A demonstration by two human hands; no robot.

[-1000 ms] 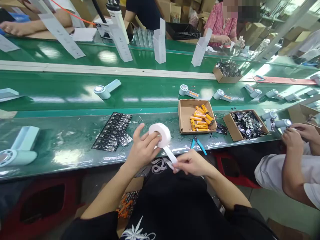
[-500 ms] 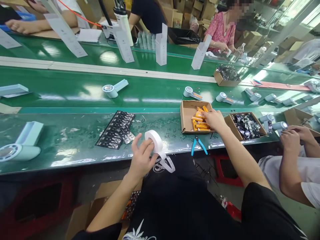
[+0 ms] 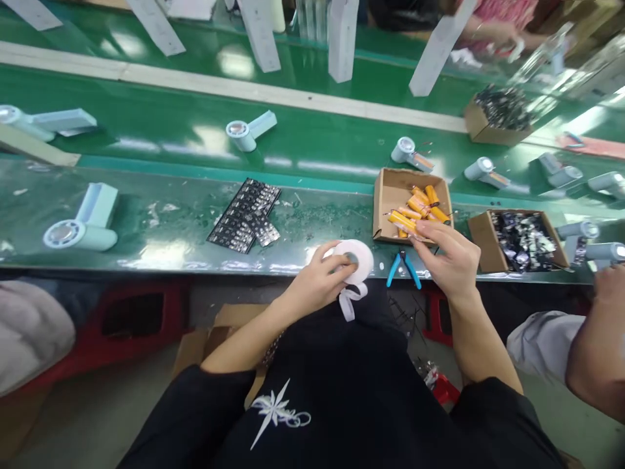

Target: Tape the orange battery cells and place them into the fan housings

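Observation:
My left hand [image 3: 316, 284] grips a white roll of tape [image 3: 352, 262] at the near edge of the green bench, with a loose strip of tape [image 3: 349, 301] hanging below it. My right hand [image 3: 449, 255] holds an orange battery cell [image 3: 403, 221] just at the front edge of a small cardboard box [image 3: 385, 207] that contains several more orange cells. Blue-handled cutters [image 3: 403, 266] lie on the bench between my two hands.
A black panel of circuit boards [image 3: 245, 214] lies left of the tape. A second box of dark parts [image 3: 523, 240] stands to the right. Pale blue handheld fan bodies [image 3: 83, 223] lie on the bench and belt. A co-worker's arm [image 3: 596, 339] is at the far right.
My right hand has drawn back from inside the box with an orange cell in it. My left hand with the tape roll has moved right, toward it. The view has tilted downward.

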